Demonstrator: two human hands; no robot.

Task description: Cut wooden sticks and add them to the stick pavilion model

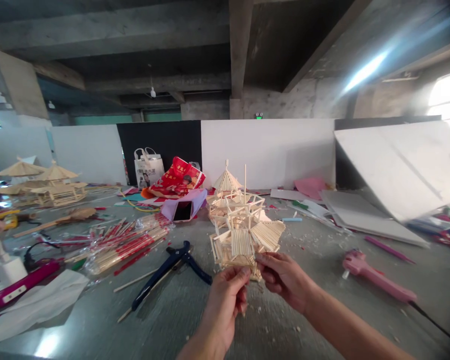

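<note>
A pavilion model made of thin wooden sticks (pixel 242 242) stands on the table in front of me, with slatted roof panels and one stick rising upright from its top. My left hand (pixel 225 300) is closed in a pinch just below the model's front edge. Close to the front right roof panel, my right hand (pixel 285 277) pinches too, its fingertips overlapping the model. Whatever lies between the fingers of either hand is too small or hidden. Behind this model shows a pointed stick roof (pixel 227 181).
Left of the model lie a dark blue cutter (pixel 176 262) and bundled sticks in plastic (pixel 131 245). A phone (pixel 183 211) rests farther back. On the right are a pink glue gun (pixel 378 280) with its cord and a purple pen (pixel 390 249). More finished pavilions (pixel 56 182) stand far left.
</note>
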